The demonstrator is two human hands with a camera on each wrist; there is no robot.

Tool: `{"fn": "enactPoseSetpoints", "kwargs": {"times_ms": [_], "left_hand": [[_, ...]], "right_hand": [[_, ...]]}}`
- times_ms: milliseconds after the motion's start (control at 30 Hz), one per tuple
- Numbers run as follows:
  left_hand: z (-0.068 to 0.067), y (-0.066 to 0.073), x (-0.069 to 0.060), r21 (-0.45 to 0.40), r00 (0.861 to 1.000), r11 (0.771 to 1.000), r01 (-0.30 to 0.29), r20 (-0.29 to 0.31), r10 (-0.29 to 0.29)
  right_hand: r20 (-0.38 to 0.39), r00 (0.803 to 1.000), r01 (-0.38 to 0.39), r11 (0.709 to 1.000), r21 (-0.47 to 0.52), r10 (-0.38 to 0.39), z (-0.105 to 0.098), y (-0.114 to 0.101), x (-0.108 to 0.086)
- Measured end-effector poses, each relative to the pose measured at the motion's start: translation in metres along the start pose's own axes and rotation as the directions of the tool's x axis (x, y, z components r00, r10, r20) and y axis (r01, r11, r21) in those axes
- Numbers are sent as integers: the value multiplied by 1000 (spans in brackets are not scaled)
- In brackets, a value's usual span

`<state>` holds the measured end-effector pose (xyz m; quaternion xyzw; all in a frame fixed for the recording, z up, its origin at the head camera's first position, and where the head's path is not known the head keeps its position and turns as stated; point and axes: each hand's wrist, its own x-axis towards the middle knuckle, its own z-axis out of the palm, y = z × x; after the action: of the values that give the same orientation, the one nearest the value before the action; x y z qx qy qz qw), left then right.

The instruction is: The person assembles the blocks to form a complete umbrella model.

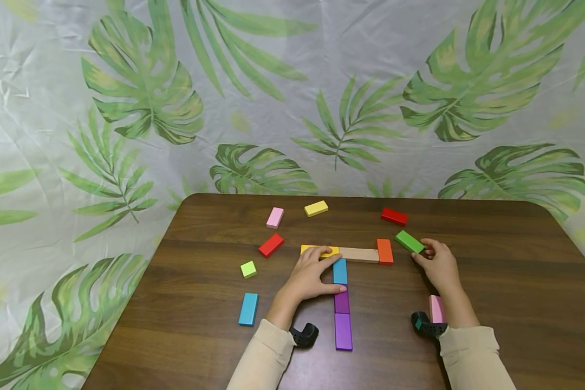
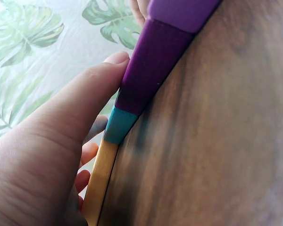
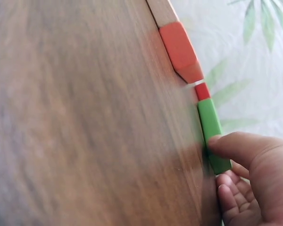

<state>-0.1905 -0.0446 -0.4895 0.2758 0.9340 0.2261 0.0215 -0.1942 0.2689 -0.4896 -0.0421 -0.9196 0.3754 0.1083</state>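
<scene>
Right hand (image 1: 439, 266) pinches the green block (image 1: 409, 241) at its near end.
From these fingertips the block extends forward and left; beyond it lies a red block (image 1: 394, 217). The left hand (image 1: 309, 275) is unclenched, its fingers at the yellow block (image 2: 101, 174), its thumb touching the dark purple block (image 2: 153, 66).

The left sleeve (image 1: 265, 352) and the right sleeve (image 1: 470, 355) are beige. At each wrist there is a curved black piece (image 1: 305, 335). The right one carries a small green square (image 1: 417, 324).
</scene>
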Motion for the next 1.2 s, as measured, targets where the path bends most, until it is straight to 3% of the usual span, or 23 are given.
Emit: {"fn": "enactPoseSetpoints", "kwargs": {"times_ms": [167, 467, 1200], "left_hand": [[0, 0, 0, -6, 1000, 1000, 2, -2, -2], [0, 0, 0, -6, 1000, 1000, 3, -1, -3], [2, -1, 1, 2, 1000, 1000, -5, -13, 5]], "right_hand": [[-7, 1000, -14, 1000, -22, 14, -2, -3, 0], [-52, 997, -58, 997, 42, 61, 0, -7, -1], [-174, 984, 7, 985, 171, 23, 7, -36, 7]]}}
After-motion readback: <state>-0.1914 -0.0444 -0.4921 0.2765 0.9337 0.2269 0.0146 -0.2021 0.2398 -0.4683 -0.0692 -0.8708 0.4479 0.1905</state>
